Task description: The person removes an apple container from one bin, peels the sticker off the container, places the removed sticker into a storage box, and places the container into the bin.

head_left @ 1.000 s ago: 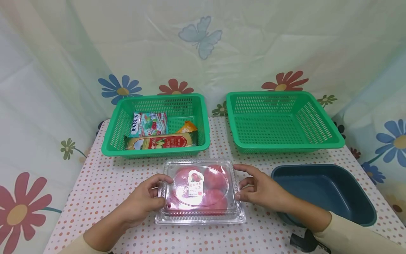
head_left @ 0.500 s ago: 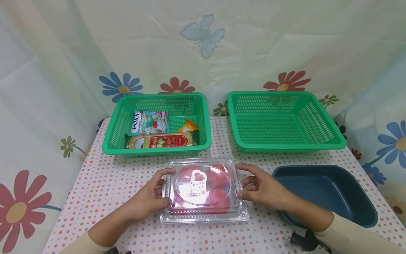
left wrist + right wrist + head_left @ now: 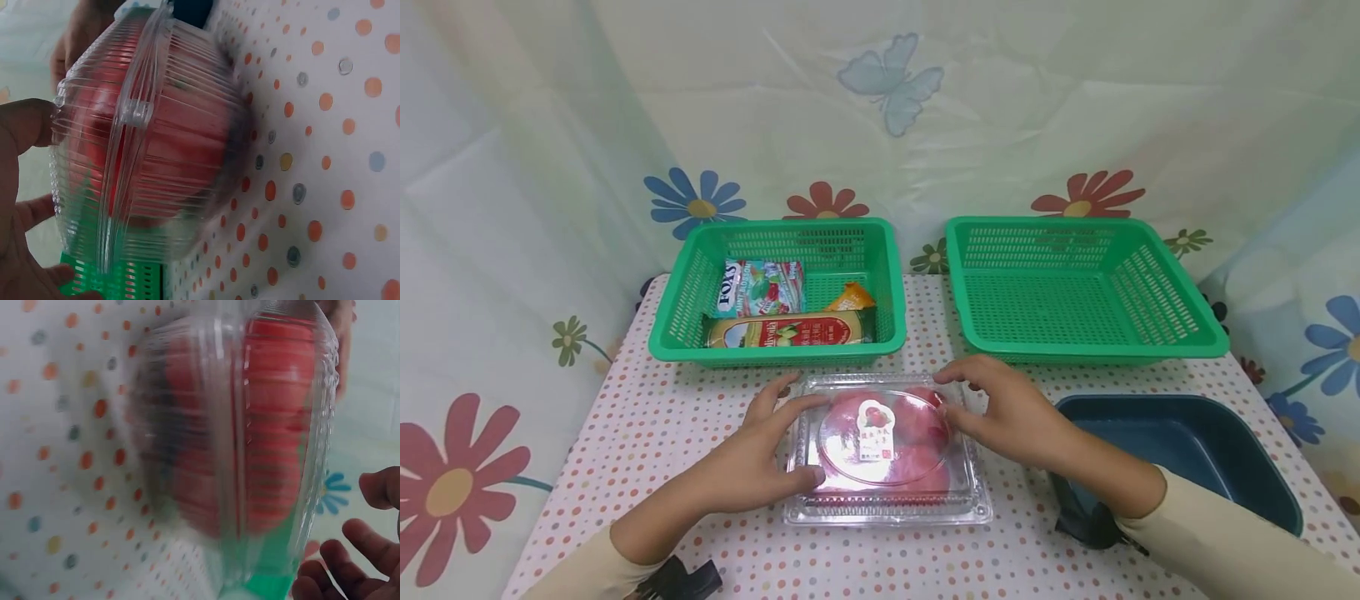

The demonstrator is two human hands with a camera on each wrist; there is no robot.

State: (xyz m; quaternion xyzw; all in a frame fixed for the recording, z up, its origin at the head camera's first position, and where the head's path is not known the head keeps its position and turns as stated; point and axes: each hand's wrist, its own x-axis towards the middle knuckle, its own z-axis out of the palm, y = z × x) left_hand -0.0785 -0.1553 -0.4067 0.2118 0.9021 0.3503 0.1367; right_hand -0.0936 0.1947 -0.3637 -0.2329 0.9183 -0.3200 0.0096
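Fingers of left hand point(image 3: 752, 467) are spread at left edge of box point(image 3: 887, 450), contact unclear. Box is set on table point(image 3: 865, 571), long axis laid crosswise between hands. Right hand point(image 3: 1011, 410) is held just above right edge, fingers parted.

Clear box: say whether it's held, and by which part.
The box isn't held: the left hand is at its left edge, the right hand apart.

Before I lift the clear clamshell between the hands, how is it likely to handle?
The clear clamshell will probably flex if squeezed, since its ribbed walls look thin. The round red fruit may shift if it tilts, as space shows beside them. Its glossy lid could be slippery.
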